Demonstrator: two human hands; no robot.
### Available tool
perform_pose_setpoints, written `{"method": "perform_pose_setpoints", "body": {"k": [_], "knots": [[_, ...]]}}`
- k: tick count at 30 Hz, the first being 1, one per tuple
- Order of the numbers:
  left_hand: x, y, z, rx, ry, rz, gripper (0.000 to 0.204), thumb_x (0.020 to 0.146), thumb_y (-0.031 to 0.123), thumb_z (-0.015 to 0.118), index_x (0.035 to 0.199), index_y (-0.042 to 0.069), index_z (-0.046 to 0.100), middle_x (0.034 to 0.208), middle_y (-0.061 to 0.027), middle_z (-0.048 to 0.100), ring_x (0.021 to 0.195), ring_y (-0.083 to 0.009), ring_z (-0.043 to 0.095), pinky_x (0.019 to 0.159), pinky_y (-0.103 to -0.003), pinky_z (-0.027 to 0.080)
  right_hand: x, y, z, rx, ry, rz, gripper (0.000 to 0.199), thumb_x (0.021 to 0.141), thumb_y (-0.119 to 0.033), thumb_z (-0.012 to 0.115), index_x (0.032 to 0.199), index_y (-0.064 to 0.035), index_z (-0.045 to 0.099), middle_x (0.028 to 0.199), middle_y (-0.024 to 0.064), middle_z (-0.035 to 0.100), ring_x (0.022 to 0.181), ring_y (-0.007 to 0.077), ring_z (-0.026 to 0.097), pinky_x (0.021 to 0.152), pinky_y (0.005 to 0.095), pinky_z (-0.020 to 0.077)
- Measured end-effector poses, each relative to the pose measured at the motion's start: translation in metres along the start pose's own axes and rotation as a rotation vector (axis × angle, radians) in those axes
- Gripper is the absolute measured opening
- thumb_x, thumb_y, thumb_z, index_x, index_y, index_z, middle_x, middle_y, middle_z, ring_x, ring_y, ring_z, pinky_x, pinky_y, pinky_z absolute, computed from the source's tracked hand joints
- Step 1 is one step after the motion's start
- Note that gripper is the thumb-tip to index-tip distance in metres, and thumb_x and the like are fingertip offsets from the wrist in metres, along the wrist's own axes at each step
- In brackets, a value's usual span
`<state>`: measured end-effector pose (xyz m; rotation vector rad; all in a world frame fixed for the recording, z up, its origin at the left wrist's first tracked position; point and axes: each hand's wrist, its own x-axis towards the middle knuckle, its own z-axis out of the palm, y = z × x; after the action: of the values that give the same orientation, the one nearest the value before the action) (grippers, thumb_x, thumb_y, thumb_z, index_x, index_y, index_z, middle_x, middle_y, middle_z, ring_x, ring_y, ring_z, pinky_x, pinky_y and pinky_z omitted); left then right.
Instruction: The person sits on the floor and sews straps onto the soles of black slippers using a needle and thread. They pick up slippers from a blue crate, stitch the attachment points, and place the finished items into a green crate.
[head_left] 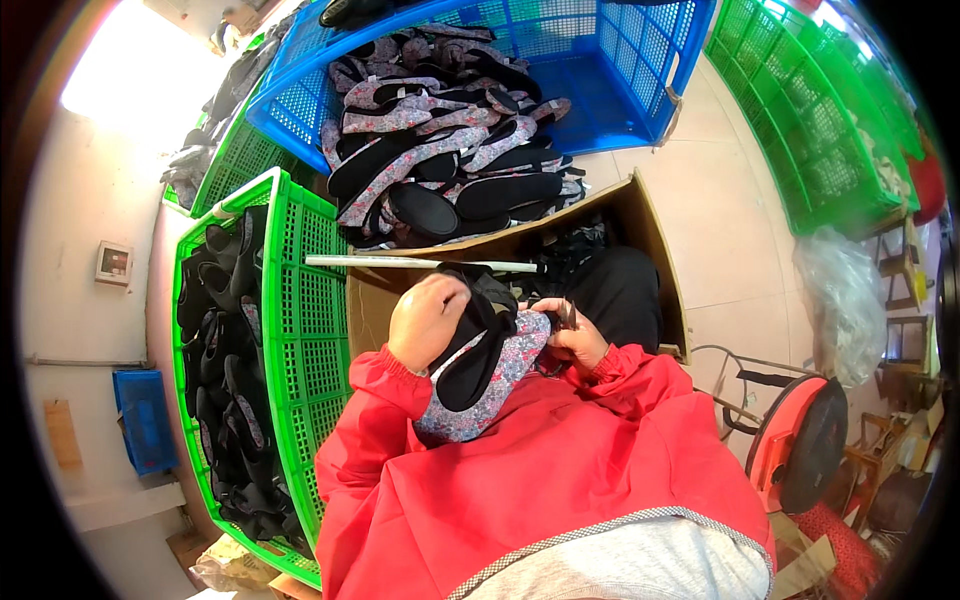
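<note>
Over my lap I hold a floral cloth shoe [519, 352], grey with small pink and red flowers and a black inside. My left hand [430, 318] is closed, its curled fingers at the black fabric along the shoe's upper left. On the other side, my right hand [574, 334] pinches the shoe's edge, with a short dark strip by the fingers. Just beyond my hands a white rod [420, 263] lies across an open cardboard box [655, 240]. Dark items sit inside that box, partly hidden by my knee.
Floral shoes [450, 150] with black soles are heaped at a blue crate [650, 60] ahead. A green crate [310, 320] of black shoes stands left. Rightward are another green crate [790, 110], a clear plastic bag [843, 300] and a red-and-black round stool [800, 440].
</note>
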<state>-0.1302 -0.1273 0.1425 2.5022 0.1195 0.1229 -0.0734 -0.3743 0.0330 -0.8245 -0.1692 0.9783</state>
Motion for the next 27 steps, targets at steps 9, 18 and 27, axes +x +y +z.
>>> {"method": "perform_pose_setpoints", "body": {"k": [9, 18, 27], "knots": [[-0.003, -0.007, 0.004, -0.456, -0.51, -0.109, 0.022, 0.09, 0.014, 0.065, 0.107, 0.0, 0.067, 0.088, -0.0063, 0.067, 0.079, -0.0102, 0.06, 0.072, -0.027, 0.049, -0.001, 0.006, 0.012, 0.038, 0.057, 0.09, 0.045, 0.076, 0.01, 0.049, 0.117, -0.0089, 0.054, 0.091, 0.0002, 0.059, 0.051, 0.0039, 0.036, 0.046, 0.0208, 0.0278], [0.021, -0.026, 0.022, -0.675, -0.818, -0.185, 0.025, 0.088, 0.019, 0.067, 0.105, 0.001, 0.07, 0.076, -0.0002, 0.063, 0.069, -0.0063, 0.055, 0.065, -0.023, 0.045, 0.021, 0.025, 0.025, -0.007, 0.096, 0.096, 0.045, 0.074, 0.01, 0.05, 0.114, -0.0106, 0.054, 0.07, -0.0023, 0.047, 0.052, 0.0068, 0.037, 0.047, 0.0228, 0.0288], [0.017, -0.015, 0.019, -0.534, -0.785, -0.149, 0.019, 0.082, 0.02, 0.071, 0.087, 0.001, 0.07, 0.062, 0.0015, 0.056, 0.058, -0.007, 0.048, 0.054, -0.026, 0.038, 0.032, 0.045, 0.024, 0.052, 0.046, 0.105, 0.047, 0.074, 0.013, 0.051, 0.114, -0.0109, 0.054, 0.071, -0.0027, 0.048, 0.051, 0.0068, 0.038, 0.047, 0.023, 0.0285]]}}
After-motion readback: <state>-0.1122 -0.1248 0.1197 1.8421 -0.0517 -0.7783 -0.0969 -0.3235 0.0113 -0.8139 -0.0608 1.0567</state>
